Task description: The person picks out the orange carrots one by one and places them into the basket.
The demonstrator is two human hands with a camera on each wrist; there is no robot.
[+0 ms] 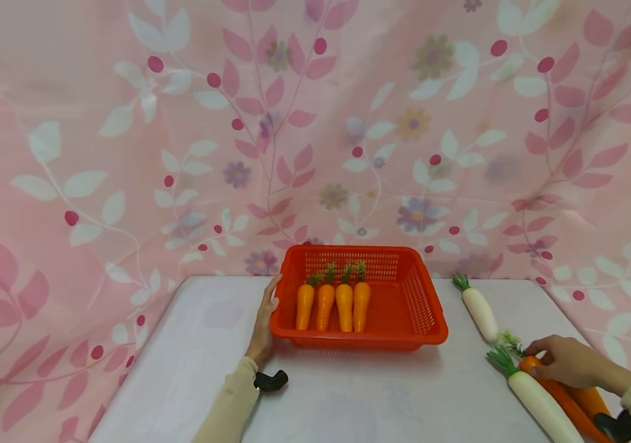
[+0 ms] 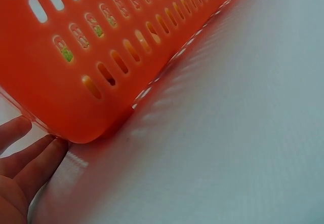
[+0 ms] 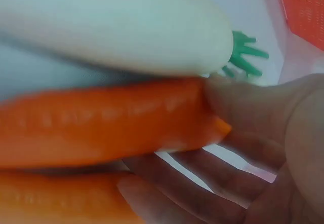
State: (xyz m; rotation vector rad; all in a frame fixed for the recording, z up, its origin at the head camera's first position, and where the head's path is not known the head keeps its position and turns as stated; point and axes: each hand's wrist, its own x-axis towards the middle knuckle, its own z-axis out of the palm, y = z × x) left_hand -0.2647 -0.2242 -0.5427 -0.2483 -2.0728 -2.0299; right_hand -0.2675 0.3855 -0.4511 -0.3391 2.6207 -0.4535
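My left hand point(image 1: 262, 323) lies along the left side of a red plastic basket point(image 1: 360, 339), its fingertips touching the basket near its lower corner in the left wrist view. Several toy carrots point(image 1: 325, 307) with green tops lie in the left part of the basket. At the right, my right hand point(image 1: 567, 363) holds the top end of an orange carrot point(image 3: 101, 125) between thumb and fingers. A second carrot point(image 3: 61, 196) lies alongside it, under the fingers. Next to the held carrot is a white radish point(image 1: 542, 403) with green leaves.
Another white radish point(image 1: 480, 314) lies farther back, right of the basket. All stand on a pale table point(image 1: 382, 394). A pink floral cloth point(image 1: 315, 135) hangs behind the table and along its sides.
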